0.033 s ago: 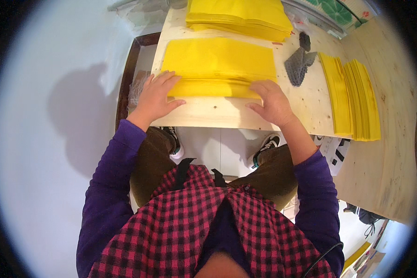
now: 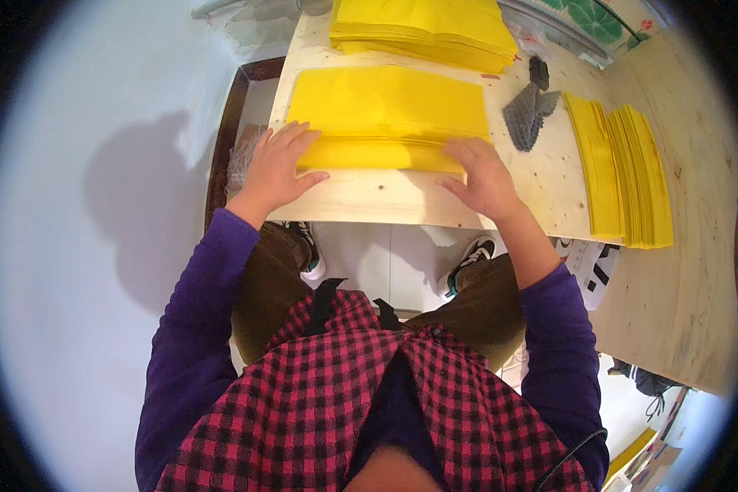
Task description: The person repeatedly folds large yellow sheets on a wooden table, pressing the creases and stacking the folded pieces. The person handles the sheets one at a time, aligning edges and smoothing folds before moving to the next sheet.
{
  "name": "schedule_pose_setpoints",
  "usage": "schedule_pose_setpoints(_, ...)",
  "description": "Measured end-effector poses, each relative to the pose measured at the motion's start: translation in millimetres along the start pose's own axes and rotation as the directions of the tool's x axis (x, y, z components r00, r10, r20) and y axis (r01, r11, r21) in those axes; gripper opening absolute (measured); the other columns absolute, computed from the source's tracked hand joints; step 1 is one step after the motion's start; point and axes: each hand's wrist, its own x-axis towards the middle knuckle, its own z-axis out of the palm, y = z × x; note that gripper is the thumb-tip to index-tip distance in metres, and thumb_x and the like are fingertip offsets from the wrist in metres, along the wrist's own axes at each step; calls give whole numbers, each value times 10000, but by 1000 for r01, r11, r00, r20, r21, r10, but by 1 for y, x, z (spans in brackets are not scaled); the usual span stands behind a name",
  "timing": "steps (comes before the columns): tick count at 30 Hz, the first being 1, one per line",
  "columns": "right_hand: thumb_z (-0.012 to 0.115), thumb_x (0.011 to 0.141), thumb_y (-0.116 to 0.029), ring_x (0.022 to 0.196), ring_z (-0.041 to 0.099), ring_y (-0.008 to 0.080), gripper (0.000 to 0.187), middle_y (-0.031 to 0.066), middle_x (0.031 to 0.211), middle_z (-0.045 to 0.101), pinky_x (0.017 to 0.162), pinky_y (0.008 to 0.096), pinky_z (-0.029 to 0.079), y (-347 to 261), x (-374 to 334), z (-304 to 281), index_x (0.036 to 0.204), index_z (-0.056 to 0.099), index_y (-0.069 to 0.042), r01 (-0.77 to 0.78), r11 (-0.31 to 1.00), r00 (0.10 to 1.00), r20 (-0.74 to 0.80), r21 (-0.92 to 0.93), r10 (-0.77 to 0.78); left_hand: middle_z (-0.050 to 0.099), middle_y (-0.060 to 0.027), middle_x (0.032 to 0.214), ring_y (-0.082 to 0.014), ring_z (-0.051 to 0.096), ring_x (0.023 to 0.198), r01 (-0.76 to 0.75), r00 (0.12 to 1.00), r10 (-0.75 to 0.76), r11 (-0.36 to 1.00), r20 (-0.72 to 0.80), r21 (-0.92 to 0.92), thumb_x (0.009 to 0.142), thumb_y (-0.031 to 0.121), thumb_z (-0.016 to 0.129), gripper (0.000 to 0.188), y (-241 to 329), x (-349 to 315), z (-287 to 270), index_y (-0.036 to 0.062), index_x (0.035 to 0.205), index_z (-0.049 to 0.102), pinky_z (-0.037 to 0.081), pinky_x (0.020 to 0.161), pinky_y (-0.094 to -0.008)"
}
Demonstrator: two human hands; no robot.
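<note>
A yellow felt-like sheet (image 2: pixel 385 94) lies on the wooden table in front of me, its near edge folded over into a long flap (image 2: pixel 369 154). My left hand (image 2: pixel 280 168) rests on the left end of that fold, fingers stretched out and thumb apart. At the right end, my right hand (image 2: pixel 482 176) lies with its fingertips on the fold and its thumb spread toward the table edge. Both hands are open, and neither grips the sheet. Whether more layers lie beneath it, I cannot tell.
Behind the sheet is a thick stack of yellow sheets (image 2: pixel 422 29). Folded yellow pieces (image 2: pixel 623 176) stand in a row at the right, beside a wooden panel (image 2: pixel 697 246). A grey mesh-like piece (image 2: pixel 523 119) lies on the table (image 2: pixel 377 197). A white wall (image 2: pixel 66 246) is at the left.
</note>
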Motion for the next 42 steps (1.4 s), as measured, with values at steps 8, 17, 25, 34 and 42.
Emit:
schedule_pose_setpoints(8, 752, 731, -331, 1189, 502, 352, 590, 180, 1248, 567, 999, 405, 413, 30, 46, 18, 1215, 580, -40, -235, 968, 940, 233, -83, 248, 544, -129, 1300, -300, 490, 1221, 58, 993, -54, 998, 106, -35, 824, 420, 655, 620, -19, 40, 14, 99, 1331, 497, 358, 1013, -456)
schedule_pose_setpoints(17, 785, 686, -376, 1064, 570, 339, 558, 151, 1121, 607, 906, 410, 473, 47, 65, 17, 1141, 633, -91, -231, 963, 884, 384, -140, 268, 560, -100, 1253, -277, 505, 1198, 152, 951, -148, 988, 272, 7, 787, 369, 693, 581, -22, 61, 12, 161, 1306, 535, 390, 978, -438)
schedule_pose_setpoints(25, 788, 677, -337, 1051, 580, 331, 524, 149, 1082, 630, 896, 399, 473, 49, 77, 12, 1098, 637, -64, -241, 962, 833, 481, -127, 273, 545, -87, 1286, -257, 468, 1240, -7, 994, 9, 1000, 106, -12, 741, 240, 730, 582, -17, 56, 16, 147, 1287, 550, 338, 1022, -433)
schedule_pose_setpoints(34, 688, 775, -235, 955, 604, 357, 273, 163, 979, 637, 817, 451, 486, 29, 62, 10, 963, 620, -49, -121, 989, 928, 344, -82, 142, 544, -87, 1298, -253, 476, 1230, -72, 995, 76, 995, 60, -69, 743, 174, 727, 574, -5, 57, 7, 126, 1286, 549, 323, 1028, -421)
schedule_pose_setpoints(42, 557, 823, -140, 886, 624, 338, 106, 137, 890, 645, 742, 453, 493, -24, 17, -2, 870, 571, -47, -44, 975, 959, 266, -216, 102, 585, -99, 1233, -256, 510, 1186, -145, 987, 149, 986, 51, -76, 749, 124, 705, 505, 12, 31, -3, 102, 1236, 573, 348, 1003, -403)
